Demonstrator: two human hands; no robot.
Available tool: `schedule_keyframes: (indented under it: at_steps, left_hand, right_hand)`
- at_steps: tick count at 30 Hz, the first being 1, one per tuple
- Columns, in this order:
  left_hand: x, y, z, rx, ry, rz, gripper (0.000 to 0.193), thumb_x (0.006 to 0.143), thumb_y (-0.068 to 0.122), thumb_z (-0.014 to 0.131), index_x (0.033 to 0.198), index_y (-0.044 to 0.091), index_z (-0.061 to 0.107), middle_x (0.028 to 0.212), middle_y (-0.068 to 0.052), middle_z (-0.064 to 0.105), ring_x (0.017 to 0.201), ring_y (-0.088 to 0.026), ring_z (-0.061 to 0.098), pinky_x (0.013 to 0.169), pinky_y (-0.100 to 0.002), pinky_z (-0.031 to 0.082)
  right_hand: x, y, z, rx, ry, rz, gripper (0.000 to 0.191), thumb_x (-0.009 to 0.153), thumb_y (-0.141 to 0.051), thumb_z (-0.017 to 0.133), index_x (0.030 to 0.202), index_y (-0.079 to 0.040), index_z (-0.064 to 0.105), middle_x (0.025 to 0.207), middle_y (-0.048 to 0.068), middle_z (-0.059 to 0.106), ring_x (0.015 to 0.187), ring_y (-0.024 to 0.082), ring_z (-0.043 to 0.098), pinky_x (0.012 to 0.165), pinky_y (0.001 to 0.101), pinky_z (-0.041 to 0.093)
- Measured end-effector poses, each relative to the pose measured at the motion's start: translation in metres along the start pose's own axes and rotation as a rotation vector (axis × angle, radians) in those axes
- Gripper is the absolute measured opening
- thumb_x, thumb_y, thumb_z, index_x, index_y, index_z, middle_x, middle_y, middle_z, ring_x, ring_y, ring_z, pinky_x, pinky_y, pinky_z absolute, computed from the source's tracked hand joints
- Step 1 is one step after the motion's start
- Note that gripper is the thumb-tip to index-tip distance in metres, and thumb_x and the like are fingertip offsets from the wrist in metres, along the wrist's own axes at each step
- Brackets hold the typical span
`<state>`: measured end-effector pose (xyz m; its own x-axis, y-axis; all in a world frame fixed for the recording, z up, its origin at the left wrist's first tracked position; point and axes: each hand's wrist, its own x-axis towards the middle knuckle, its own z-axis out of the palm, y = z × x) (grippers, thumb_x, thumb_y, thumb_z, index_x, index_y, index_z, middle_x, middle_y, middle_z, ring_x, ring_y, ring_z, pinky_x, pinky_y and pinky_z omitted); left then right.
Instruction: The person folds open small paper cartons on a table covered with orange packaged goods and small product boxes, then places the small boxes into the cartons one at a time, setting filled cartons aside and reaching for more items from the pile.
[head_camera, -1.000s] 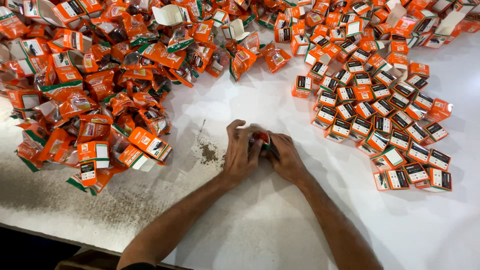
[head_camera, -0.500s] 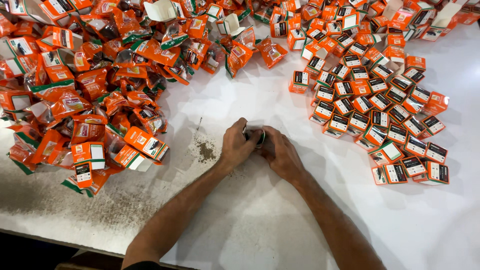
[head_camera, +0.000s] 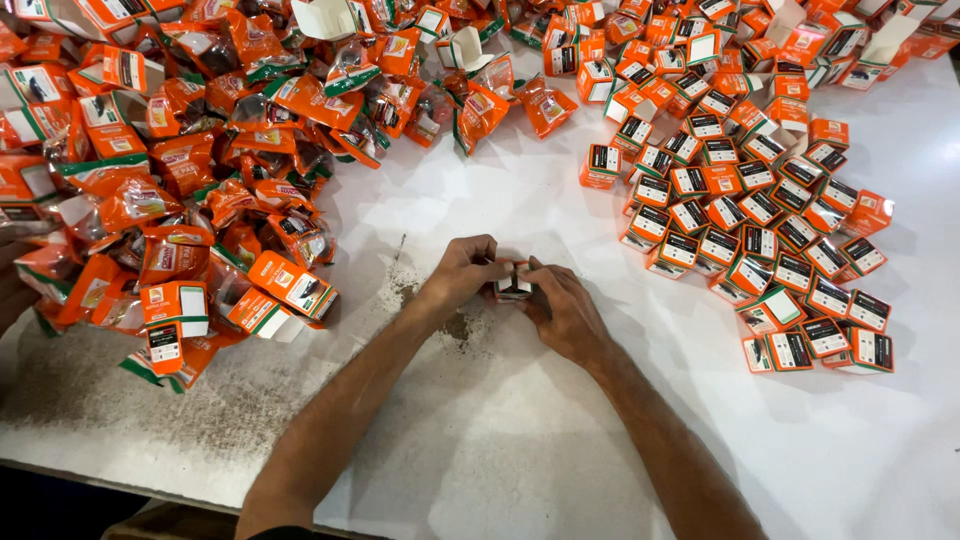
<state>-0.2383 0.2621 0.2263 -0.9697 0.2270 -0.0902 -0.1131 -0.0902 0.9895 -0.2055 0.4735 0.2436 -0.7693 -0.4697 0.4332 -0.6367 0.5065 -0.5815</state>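
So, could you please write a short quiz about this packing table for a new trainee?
1. True or false: both hands hold one small box between them.
2. Which side of the white table holds the closed boxes in rows? A) the person's left B) the person's right
3. Fill in: the loose heap on the other side is mostly orange ____.

Key: 1 true: left hand and right hand meet on it. 2 B. 3 pouches, mixed with some open boxes.

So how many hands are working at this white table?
2: the left hand and the right hand, together at the table's middle, both holding one small box. Others may be out of view.
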Motion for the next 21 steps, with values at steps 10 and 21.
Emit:
schedule_keyframes:
  at_steps: [10,21]
  left_hand:
    - [-0.050,0.016,0.015,0.677,-0.039,0.810,0.041,0.086,0.005,0.073,0.125,-0.001,0.064,0.141,-0.019,0.061,0.140,-0.037,0.052,0.108,-0.045,0.051]
    - [-0.048,0.015,0.014,0.696,-0.046,0.748,0.018,0.092,0.006,0.071,0.109,0.005,0.066,0.146,-0.017,0.060,0.144,-0.040,0.050,0.107,-0.044,0.054]
  right_hand:
    - [-0.004,-0.003,-0.002,0.089,-0.014,0.165,0.063,0.080,-0.001,0.079,0.128,-0.003,0.038,0.124,0.021,0.067,0.118,0.041,0.065,0.092,0.0475,0.054]
    - [-0.004,0.000,-0.003,0.126,-0.001,0.092,0.062,0.084,-0.005,0.083,0.127,-0.003,0.038,0.124,0.022,0.067,0.119,0.039,0.067,0.095,0.0442,0.055]
